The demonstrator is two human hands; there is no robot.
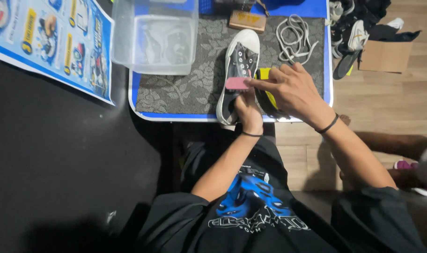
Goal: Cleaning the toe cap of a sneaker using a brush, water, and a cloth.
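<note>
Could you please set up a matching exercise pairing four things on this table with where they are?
1 sneaker
2 pink block
3 laces
4 clear tub

a left of the sneaker
b in the right hand
c heel held by the left hand
d loose on the mat, right of the sneaker

Pairs: 1-c, 2-b, 3-d, 4-a

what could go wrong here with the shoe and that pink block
1. The sneaker has its heel end past the mat edge, steadied only by the left hand; a firm rub might tip or slide it off.
2. The right hand pinches the pink block by its fingertips, so it may slip out.
3. The loose laces lie close to the right hand and could get snagged or swept aside.
</note>
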